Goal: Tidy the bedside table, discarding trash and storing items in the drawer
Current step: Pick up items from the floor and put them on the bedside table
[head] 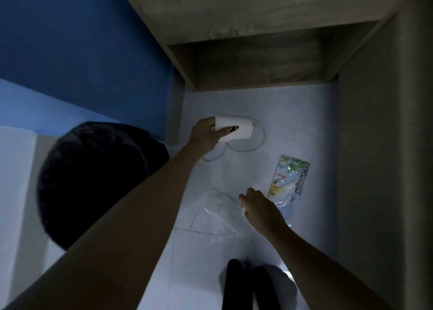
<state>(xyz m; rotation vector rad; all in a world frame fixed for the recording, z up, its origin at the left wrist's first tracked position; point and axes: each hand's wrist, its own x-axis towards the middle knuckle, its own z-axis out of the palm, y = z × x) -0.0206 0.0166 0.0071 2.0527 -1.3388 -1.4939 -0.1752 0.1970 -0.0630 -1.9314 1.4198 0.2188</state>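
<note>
Left hand: the left hand (pixel 206 134) is seen near the middle of the view, with its arm reaching in from 7 o'clock. Its grip is closed round a white paper cup (pixel 236 128).
White paper cup: it is held tipped on its side above the pale surface (pixel 304 127), its length pointing toward 3 o'clock.
Right hand: the right hand (pixel 260 209) is held low at 5 o'clock of the cup, back upward and fingers bent down. Its fingertips are placed at the edge of a clear plastic wrapper (pixel 220 213). Whether its grip is pinched on the plastic cannot be told in the dim light.
Clear plastic wrapper: it is spread crumpled on the pale surface, at 9 o'clock of the right hand.
Snack packet: a colourful printed packet (pixel 289 181) is laid flat at 1 o'clock of the right hand, partly covered by it.
Round outlines: two faint rings are seen under the cup, too dim to be identified.
Black bag: a dark rounded bag (pixel 93 181) is seen at 9 o'clock of the view, beside the left forearm.
Wooden cabinet: an open wooden recess (pixel 257 59) is seen at 12 o'clock.
Blue wall: it (pixel 70 40) is seen at 10 o'clock.
</note>
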